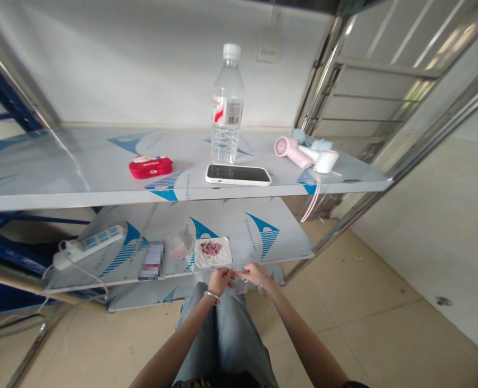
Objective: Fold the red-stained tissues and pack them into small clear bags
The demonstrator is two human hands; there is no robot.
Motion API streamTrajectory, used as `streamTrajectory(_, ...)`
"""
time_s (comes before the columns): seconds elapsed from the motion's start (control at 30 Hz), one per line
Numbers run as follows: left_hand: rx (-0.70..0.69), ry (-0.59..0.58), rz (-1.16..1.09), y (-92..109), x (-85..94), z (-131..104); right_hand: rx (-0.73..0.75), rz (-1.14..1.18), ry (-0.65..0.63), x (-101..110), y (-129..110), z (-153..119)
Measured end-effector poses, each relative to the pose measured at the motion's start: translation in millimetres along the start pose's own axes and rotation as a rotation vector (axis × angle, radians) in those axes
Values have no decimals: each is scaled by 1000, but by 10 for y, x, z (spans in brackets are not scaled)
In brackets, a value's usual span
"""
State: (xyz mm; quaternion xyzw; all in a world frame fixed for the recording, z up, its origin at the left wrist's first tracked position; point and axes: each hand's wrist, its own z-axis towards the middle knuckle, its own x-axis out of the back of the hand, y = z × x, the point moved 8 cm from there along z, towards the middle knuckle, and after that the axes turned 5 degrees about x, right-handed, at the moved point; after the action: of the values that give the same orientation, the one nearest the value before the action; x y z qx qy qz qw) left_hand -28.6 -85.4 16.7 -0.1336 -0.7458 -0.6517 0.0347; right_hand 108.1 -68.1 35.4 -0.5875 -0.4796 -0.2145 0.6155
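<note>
My left hand (221,281) and my right hand (256,274) meet above my knees, at the front edge of the lower shelf. Both have their fingers pinched together. Whatever lies between the fingertips is too small to make out. Just beyond my left hand, a white square tray (213,262) holds small dark red and pink beads (211,248). A clear plastic bag (179,245) rests to the left of the tray, and a phone (152,261) with its screen lit lies farther left.
The upper shelf (81,167) bears a red case (150,167), a plastic bottle (227,105), a white-edged phone (239,175) and a pink handheld fan (293,152). A power strip (89,247) with cables sits at the lower shelf's left. Metal posts flank both shelves.
</note>
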Motion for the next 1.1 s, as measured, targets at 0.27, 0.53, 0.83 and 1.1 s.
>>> streamTrajectory(0.27,77,134,23,128,-65,677,-142,-109,87,341,364,663)
streamTrajectory(0.53,40,-17,448,-208,-204,499,-303,-207,349,344,592,718)
streamTrajectory(0.83,-114,39,760,-343,-58,48,-50,-336,349,-501,284,173)
streamTrajectory(1.1,-83,351,835,-498,719,6,-69,-363,263,-527,307,467)
